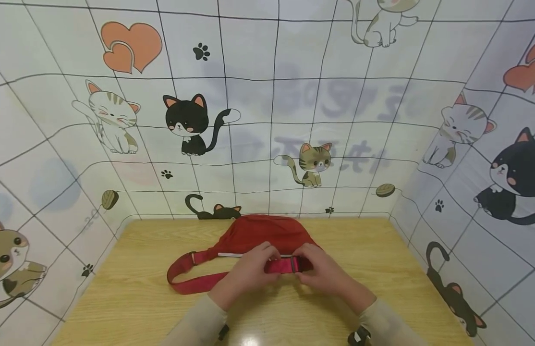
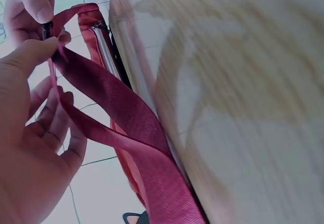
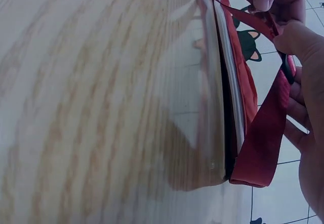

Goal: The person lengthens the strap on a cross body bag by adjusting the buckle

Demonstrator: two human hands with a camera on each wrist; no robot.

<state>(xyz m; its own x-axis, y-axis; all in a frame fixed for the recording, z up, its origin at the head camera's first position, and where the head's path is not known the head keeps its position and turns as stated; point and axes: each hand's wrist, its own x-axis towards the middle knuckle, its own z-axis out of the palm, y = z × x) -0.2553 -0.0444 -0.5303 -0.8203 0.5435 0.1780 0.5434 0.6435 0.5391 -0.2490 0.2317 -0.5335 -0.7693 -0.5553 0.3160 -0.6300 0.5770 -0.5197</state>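
Observation:
A red waist bag lies on the table, its pale zipper edge toward the person. Its red strap loops out at the left and comes back in front of the bag. My left hand pinches the strap between thumb and fingers. Beside it, my right hand grips the same strap at a dark slider buckle. Between the hands a short strap section is held up in front of the bag. In the left wrist view, the strap hangs in two layers from the fingers.
The wooden table is bounded by a white cloth wall with a grid and printed cats at the back and both sides. Dark wrist straps show below the pale sleeves.

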